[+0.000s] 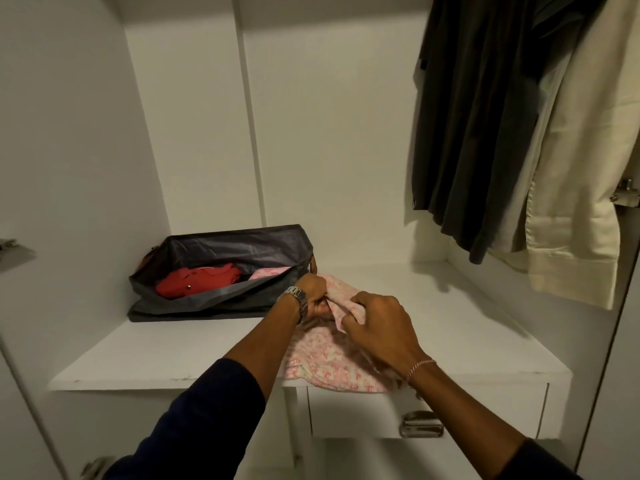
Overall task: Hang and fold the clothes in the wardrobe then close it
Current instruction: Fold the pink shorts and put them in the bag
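On the white wardrobe shelf (156,355), near its front edge and right of centre, lies a pink patterned garment (322,365), its lower hem hanging just over the edge above a drawer (485,410). Toward the shelf's back left sits an open grey bag (207,306) holding a red shirt (197,280). At upper right hang a dark garment (478,116) and a cream shirt (588,168). Both hands meet at the pink garment's far end: the left hand (313,296) and right hand (375,323) each pinch bunched cloth, close together, knuckles nearly touching.
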